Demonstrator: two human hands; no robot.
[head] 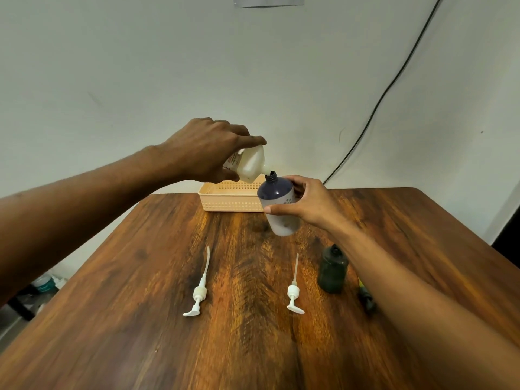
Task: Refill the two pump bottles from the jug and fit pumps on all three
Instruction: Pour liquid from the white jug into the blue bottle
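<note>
My left hand (208, 149) grips a white jug (251, 166), tipped with its spout down against the open neck of a dark blue and white bottle (277, 205). My right hand (305, 202) holds that bottle, lifted and tilted above the wooden table (168, 319). A small dark green bottle (332, 270) stands uncapped under my right forearm. Two white pumps lie flat on the table, one at the left (198, 291) and one in the middle (294, 289). A dark pump (365, 298) lies partly hidden by my right forearm.
A peach plastic basket (228, 197) sits at the table's far edge, behind the jug. A black cable (394, 80) runs down the wall at the right. Some items stand on the floor at the left (45, 285).
</note>
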